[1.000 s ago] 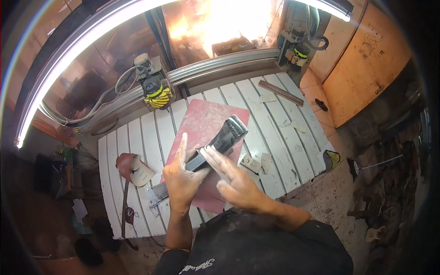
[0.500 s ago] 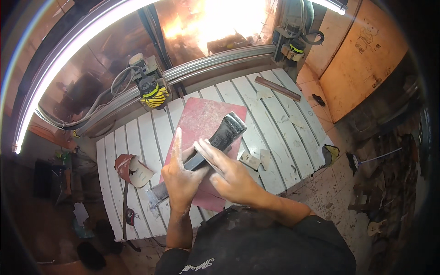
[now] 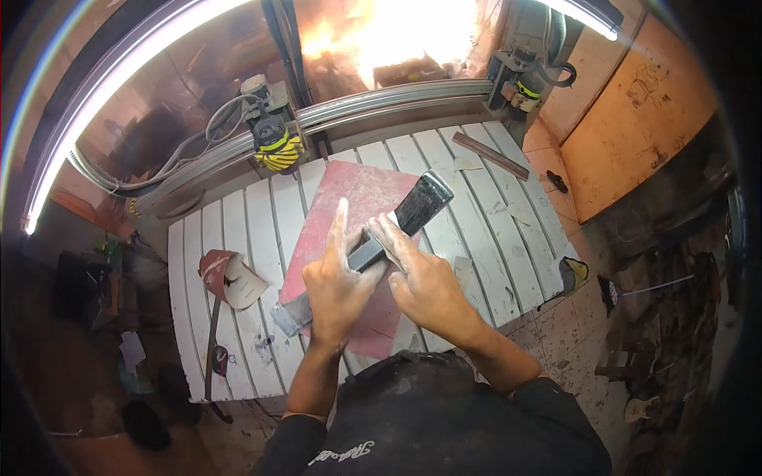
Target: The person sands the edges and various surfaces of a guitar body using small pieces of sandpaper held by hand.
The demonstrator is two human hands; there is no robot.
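Left hand (image 3: 337, 289): gripping the dark bar (image 3: 426, 205), index finger outstretched.
Right hand (image 3: 432, 289): fingers laid across it; cannot tell whether they grip.
Dark bar: one, slanting across frame centre, middle hidden by hands.
Red sheet (image 3: 341, 190): one, beneath, partly covered.
Lamp (image 3: 107, 99): two lit stretches, cut by top edge.

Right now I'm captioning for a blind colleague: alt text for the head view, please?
The person's left hand holds a long dark bar and the right hand lies across it, over a red sheet on a white slatted table.
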